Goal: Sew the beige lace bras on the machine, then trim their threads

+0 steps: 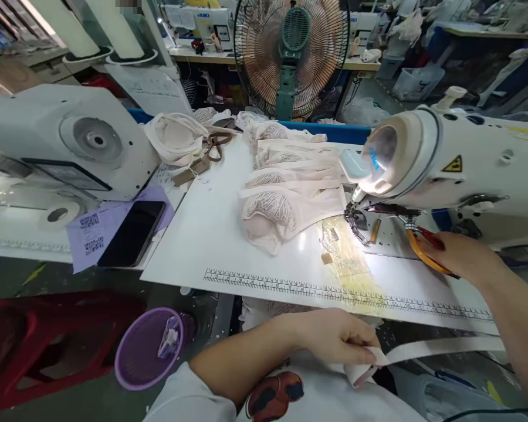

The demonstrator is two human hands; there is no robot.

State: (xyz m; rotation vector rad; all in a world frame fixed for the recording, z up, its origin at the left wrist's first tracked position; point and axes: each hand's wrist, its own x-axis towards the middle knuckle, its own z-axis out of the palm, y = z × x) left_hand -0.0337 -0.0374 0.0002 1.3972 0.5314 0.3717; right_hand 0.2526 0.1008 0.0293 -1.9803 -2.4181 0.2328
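The white tabletop [229,234] carries a sewing machine [457,170] at its right end, the landmark here. Left of the machine's needle lies a heap of pale lace garments [286,187]. Further left of the machine, at the tabletop's edge, a dark phone [132,233] rests on a lilac paper. In front of the machine, below the tabletop's ruled edge, the left hand [338,337] pinches a white fabric strip [422,350]. Just beside the machine's base, the right hand [460,255] is closed around orange-handled snips [425,251].
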